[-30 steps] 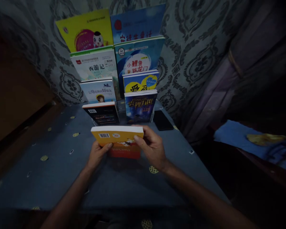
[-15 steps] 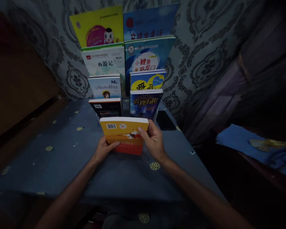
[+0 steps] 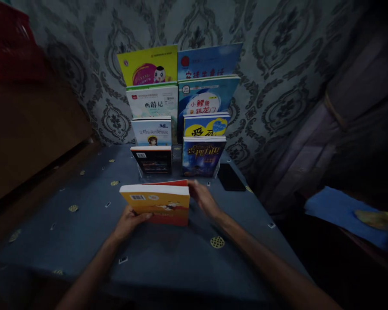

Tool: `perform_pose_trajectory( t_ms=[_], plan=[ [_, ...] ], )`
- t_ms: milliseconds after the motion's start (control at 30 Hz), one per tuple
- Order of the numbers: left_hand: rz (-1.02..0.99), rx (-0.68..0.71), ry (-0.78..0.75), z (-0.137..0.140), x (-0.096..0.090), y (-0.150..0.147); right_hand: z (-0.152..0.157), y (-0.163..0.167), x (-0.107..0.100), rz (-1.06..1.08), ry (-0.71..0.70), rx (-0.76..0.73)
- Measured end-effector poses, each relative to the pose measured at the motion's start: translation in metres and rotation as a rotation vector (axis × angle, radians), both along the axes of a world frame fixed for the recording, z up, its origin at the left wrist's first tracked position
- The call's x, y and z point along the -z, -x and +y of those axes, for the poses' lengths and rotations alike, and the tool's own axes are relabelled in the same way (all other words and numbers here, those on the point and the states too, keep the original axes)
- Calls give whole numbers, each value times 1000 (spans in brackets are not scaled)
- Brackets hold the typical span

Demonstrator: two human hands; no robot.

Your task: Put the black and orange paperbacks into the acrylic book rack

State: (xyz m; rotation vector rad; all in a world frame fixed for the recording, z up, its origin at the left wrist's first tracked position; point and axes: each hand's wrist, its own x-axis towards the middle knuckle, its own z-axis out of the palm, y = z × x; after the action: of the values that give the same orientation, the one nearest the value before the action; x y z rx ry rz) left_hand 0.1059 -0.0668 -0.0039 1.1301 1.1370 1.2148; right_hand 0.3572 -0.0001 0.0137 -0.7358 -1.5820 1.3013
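An orange and red paperback book point(image 3: 173, 211) is upright just above the table, its barcode side toward me. My left hand point(image 3: 131, 221) grips its lower left part, thumb across the near cover and fingers behind. My right hand point(image 3: 203, 200) is closed at the book's upper right edge, its fingertips partly hidden behind it. Behind the white page edge, a strip of the red far cover point(image 3: 168, 183) shows, standing slightly apart from the pages. Beyond the book, a clear display rack point(image 3: 216, 172) holds several books in two columns, with a black book point(image 3: 153, 161) and a dark blue book point(image 3: 203, 157) in front.
A black phone-like slab point(image 3: 232, 177) lies right of the rack. The table wears a grey-blue patterned cloth point(image 3: 87, 232). A brown box-like surface point(image 3: 29, 129) stands at left, patterned wall covering point(image 3: 278, 64) behind, and a tied curtain point(image 3: 297, 146) at right.
The book has turned and shifted left, and its far cover now shows apart from the pages. My right thumb has left the near cover. The camera view has tilted up.
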Motion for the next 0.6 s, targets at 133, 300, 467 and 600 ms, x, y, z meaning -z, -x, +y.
perform_pose_trajectory(
  t_ms=[133,300,467,600],
  plan=[
    [27,-81,20,-8,0,20,36,29,-13,-163,-280,56],
    [46,-117,24,-18,1,33,77,55,-7,-406,-399,137],
    [71,-110,64,-24,0,38,94,63,9,-527,-392,235],
    [50,-165,51,-18,6,44,99,63,13,-533,-363,277]
  ],
)
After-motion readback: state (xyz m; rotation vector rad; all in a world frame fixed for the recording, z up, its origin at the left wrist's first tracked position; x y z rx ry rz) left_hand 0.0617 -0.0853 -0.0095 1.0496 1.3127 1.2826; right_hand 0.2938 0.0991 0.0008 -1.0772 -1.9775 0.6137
